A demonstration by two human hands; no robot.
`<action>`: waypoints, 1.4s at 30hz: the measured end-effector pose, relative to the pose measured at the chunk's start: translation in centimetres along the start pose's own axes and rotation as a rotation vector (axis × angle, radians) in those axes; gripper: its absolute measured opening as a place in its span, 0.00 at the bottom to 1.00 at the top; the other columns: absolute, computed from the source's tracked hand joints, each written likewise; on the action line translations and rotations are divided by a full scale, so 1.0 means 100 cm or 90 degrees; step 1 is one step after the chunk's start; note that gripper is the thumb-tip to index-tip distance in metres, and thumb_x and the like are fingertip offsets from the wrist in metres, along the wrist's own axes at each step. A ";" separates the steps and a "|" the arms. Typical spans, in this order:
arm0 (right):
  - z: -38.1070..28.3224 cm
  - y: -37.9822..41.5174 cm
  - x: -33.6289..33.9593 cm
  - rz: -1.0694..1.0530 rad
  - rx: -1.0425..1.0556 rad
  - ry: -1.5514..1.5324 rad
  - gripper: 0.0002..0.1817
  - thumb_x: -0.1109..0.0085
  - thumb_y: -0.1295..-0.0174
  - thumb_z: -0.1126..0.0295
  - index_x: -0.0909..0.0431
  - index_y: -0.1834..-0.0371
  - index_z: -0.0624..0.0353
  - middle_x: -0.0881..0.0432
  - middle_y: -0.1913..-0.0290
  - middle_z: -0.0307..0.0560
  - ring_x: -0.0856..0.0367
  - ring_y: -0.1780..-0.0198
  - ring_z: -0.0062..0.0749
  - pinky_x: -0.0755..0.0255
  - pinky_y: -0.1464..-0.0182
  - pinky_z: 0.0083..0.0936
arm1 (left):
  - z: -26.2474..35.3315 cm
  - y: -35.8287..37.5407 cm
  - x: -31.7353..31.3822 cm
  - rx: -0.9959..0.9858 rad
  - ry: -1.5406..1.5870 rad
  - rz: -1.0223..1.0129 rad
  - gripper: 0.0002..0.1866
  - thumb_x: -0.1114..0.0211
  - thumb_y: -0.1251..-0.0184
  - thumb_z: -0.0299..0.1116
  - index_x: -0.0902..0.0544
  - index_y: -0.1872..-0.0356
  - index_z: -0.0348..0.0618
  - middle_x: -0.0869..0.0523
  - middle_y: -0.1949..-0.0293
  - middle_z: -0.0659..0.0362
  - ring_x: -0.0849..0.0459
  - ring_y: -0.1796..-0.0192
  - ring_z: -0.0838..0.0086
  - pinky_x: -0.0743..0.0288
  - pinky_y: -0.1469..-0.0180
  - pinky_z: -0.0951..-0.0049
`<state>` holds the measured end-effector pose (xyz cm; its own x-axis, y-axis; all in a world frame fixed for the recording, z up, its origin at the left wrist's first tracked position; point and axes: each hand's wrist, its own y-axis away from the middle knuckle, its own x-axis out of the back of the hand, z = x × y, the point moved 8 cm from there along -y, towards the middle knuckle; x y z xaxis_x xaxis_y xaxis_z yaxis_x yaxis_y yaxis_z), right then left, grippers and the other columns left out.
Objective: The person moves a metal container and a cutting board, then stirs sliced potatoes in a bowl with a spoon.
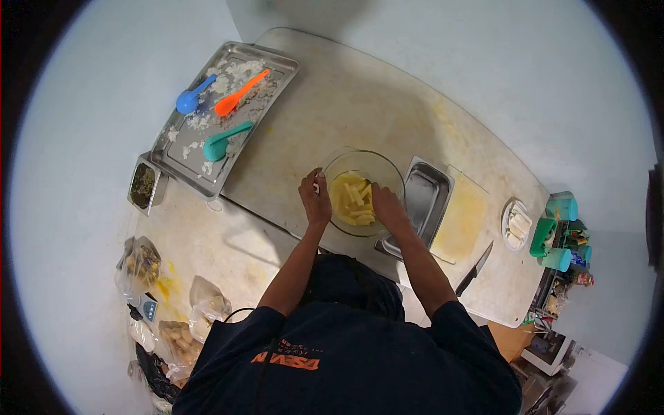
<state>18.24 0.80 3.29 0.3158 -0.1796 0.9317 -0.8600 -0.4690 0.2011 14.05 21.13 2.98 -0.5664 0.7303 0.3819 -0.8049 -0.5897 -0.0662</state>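
Note:
A clear glass bowl [374, 155] stands on the worktop in front of me, holding pale yellow cut strips [354, 196] in yellowish liquid. My left hand [316, 199] grips the bowl's left side, its fingers curled at the rim. Over the right side of the bowl reaches my right hand [389, 209], with the fingers closed and pointing down beside the strips. What those fingertips pinch, if anything, is hidden. Just right of the bowl sits a steel pan [438, 200], partly behind my right forearm.
A yellow-stained cutting board [462, 214], a knife [475, 270] and a plate of white pieces [517, 225] lie to the right. At upper left, a large metal tray [185, 160] bears white bits and blue, orange and green scoops. Plastic bags [178, 341] crowd the lower left.

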 end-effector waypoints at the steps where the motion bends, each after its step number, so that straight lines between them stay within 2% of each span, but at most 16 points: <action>1: 0.000 0.003 0.000 -0.014 -0.006 0.000 0.13 0.50 0.33 0.75 0.30 0.47 0.66 0.20 0.62 0.67 0.15 0.59 0.61 0.19 0.59 0.47 | 0.000 0.000 -0.001 -0.006 0.002 0.003 0.17 0.46 0.20 0.41 0.19 0.43 0.42 0.20 0.60 0.54 0.26 0.55 0.63 0.31 0.48 0.61; 6: -0.014 0.024 0.015 -0.093 0.005 -0.023 0.13 0.51 0.33 0.74 0.30 0.47 0.66 0.20 0.60 0.68 0.16 0.58 0.63 0.20 0.57 0.50 | -0.001 -0.002 0.000 -0.013 0.009 -0.004 0.16 0.46 0.20 0.41 0.18 0.43 0.42 0.20 0.60 0.55 0.26 0.55 0.64 0.31 0.48 0.62; 9: -0.019 0.035 0.027 -0.114 0.073 -0.017 0.13 0.52 0.33 0.74 0.30 0.46 0.65 0.19 0.60 0.67 0.16 0.57 0.62 0.20 0.56 0.49 | 0.005 0.000 0.002 0.016 0.014 -0.005 0.16 0.46 0.20 0.40 0.18 0.43 0.42 0.20 0.60 0.55 0.26 0.55 0.64 0.31 0.48 0.62; 12: -0.011 0.027 0.044 -0.097 -0.007 0.037 0.18 0.47 0.34 0.73 0.31 0.43 0.67 0.20 0.59 0.64 0.16 0.54 0.58 0.20 0.52 0.45 | 0.001 0.000 0.001 -0.011 0.007 0.006 0.16 0.46 0.20 0.40 0.18 0.43 0.42 0.20 0.60 0.55 0.26 0.54 0.63 0.30 0.48 0.62; 15: -0.004 0.010 0.052 0.010 0.006 0.082 0.15 0.47 0.35 0.74 0.30 0.46 0.66 0.20 0.59 0.63 0.15 0.55 0.55 0.19 0.54 0.44 | 0.002 -0.001 0.001 0.000 0.003 -0.002 0.17 0.46 0.20 0.41 0.18 0.43 0.42 0.19 0.60 0.54 0.26 0.54 0.63 0.30 0.48 0.61; 18: 0.007 -0.009 0.036 0.049 -0.020 0.088 0.12 0.48 0.35 0.75 0.27 0.50 0.63 0.19 0.60 0.62 0.14 0.59 0.56 0.18 0.57 0.46 | 0.000 -0.001 0.000 -0.002 0.002 0.001 0.17 0.46 0.20 0.41 0.19 0.43 0.42 0.20 0.59 0.54 0.26 0.54 0.63 0.30 0.48 0.61; 21: 0.009 -0.022 0.010 0.011 -0.003 0.182 0.11 0.48 0.35 0.74 0.26 0.51 0.61 0.18 0.59 0.59 0.13 0.60 0.54 0.17 0.58 0.44 | 0.002 0.001 0.001 0.023 -0.002 -0.011 0.17 0.46 0.20 0.42 0.19 0.42 0.42 0.21 0.59 0.54 0.27 0.54 0.62 0.30 0.49 0.61; 24: 0.012 -0.028 -0.005 -0.018 -0.028 0.141 0.12 0.48 0.35 0.73 0.24 0.49 0.59 0.18 0.59 0.57 0.13 0.58 0.53 0.18 0.57 0.44 | 0.000 0.000 0.000 0.004 -0.018 -0.007 0.17 0.46 0.20 0.42 0.19 0.42 0.43 0.21 0.59 0.54 0.28 0.53 0.63 0.31 0.49 0.61; 27: 0.006 -0.029 -0.008 -0.031 -0.024 0.091 0.11 0.48 0.34 0.72 0.21 0.51 0.57 0.17 0.57 0.57 0.13 0.54 0.49 0.18 0.54 0.43 | -0.003 0.000 0.000 0.001 -0.038 0.007 0.19 0.47 0.19 0.45 0.18 0.43 0.43 0.17 0.53 0.56 0.25 0.54 0.68 0.28 0.49 0.67; 32: 0.001 -0.029 -0.021 -0.148 -0.002 -0.012 0.19 0.49 0.34 0.73 0.19 0.42 0.47 0.16 0.49 0.56 0.14 0.48 0.50 0.19 0.48 0.45 | -0.001 0.001 0.000 0.012 -0.020 0.002 0.20 0.47 0.19 0.46 0.18 0.43 0.43 0.17 0.53 0.56 0.25 0.54 0.67 0.28 0.49 0.67; 33: -0.001 -0.027 -0.019 -0.183 0.000 -0.014 0.20 0.49 0.34 0.73 0.19 0.41 0.46 0.16 0.48 0.56 0.15 0.48 0.50 0.20 0.48 0.45 | -0.001 0.001 0.001 0.010 -0.015 0.005 0.20 0.47 0.19 0.46 0.18 0.43 0.43 0.17 0.52 0.55 0.25 0.54 0.67 0.28 0.49 0.67; 39: -0.003 0.003 0.025 -0.174 0.078 0.003 0.18 0.48 0.35 0.74 0.19 0.43 0.49 0.17 0.48 0.56 0.16 0.46 0.50 0.20 0.47 0.44 | 0.002 0.001 0.002 -0.011 -0.010 0.013 0.20 0.47 0.19 0.47 0.18 0.43 0.42 0.17 0.55 0.55 0.25 0.56 0.68 0.28 0.51 0.66; 42: -0.003 0.011 0.054 -0.212 0.037 0.080 0.20 0.52 0.35 0.74 0.18 0.43 0.48 0.17 0.48 0.56 0.17 0.46 0.51 0.22 0.47 0.46 | 0.001 0.001 0.000 -0.015 0.002 0.001 0.17 0.46 0.20 0.42 0.19 0.42 0.43 0.20 0.58 0.55 0.27 0.54 0.63 0.31 0.50 0.62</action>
<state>18.87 -0.45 8.64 0.5195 0.0980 0.8488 -0.6926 -0.5334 0.4855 14.00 21.04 3.05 -0.5681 0.7304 0.3791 -0.8080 -0.5825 -0.0885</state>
